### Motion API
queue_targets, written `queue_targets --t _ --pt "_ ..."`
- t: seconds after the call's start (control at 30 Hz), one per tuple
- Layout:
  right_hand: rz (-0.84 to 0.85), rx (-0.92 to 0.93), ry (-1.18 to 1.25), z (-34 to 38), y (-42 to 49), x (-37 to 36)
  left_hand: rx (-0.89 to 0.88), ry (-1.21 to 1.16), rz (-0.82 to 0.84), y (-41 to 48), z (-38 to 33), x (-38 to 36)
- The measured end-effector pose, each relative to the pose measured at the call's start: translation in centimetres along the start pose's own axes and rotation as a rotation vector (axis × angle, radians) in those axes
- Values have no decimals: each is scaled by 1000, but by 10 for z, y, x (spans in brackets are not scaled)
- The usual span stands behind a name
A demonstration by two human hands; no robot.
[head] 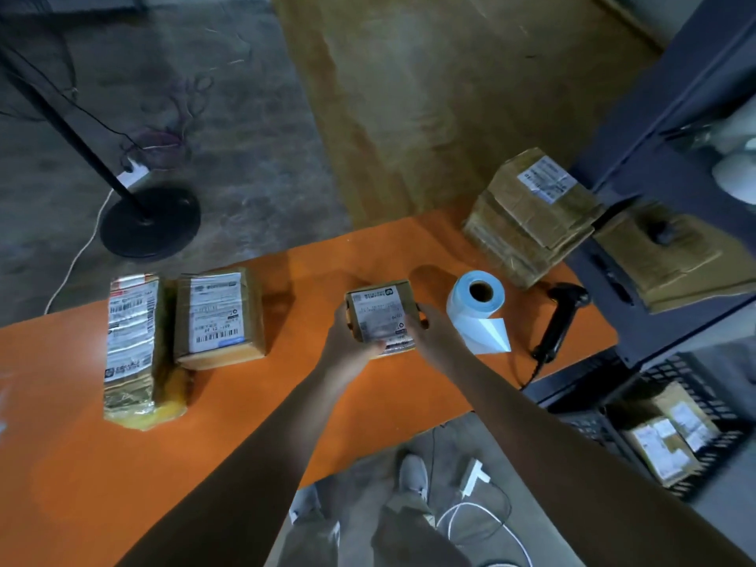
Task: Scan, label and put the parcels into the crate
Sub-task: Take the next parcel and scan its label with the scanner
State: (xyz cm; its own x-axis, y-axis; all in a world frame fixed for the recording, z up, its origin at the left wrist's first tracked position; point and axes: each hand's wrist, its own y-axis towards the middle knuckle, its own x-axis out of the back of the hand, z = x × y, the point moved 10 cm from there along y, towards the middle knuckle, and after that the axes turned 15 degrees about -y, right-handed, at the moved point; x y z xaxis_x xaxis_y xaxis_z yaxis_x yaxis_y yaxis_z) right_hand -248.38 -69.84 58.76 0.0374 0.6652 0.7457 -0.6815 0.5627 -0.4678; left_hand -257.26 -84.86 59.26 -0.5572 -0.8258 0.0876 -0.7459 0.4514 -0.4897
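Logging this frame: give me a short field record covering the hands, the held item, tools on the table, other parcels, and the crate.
left hand: grips the small parcel's left side
right hand: grips its right side
small parcel: label facing up, over the orange table
label roll: right of the parcel, one label peeling loose
scanner: lying on the table, untouched
waiting parcels: two at table left, a stack at far right
crate: black, on the floor at right, already holding parcels
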Motion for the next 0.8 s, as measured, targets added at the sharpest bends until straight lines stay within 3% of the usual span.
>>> queue_targets --t 0.17,0.37,0.57,0.8 --pt "-40 7 62 -14 0 14 8 211 -80 5 -2 -10" --pt "-231 0 171 -26 -9 67 -297 385 -139 -8 -52 -39" --pt "-407 -133 108 -93 -21 119 -435 372 53 -12 -77 -120" --pt "-427 -380 107 -178 -11 141 -499 379 215 -9 -79 -216"
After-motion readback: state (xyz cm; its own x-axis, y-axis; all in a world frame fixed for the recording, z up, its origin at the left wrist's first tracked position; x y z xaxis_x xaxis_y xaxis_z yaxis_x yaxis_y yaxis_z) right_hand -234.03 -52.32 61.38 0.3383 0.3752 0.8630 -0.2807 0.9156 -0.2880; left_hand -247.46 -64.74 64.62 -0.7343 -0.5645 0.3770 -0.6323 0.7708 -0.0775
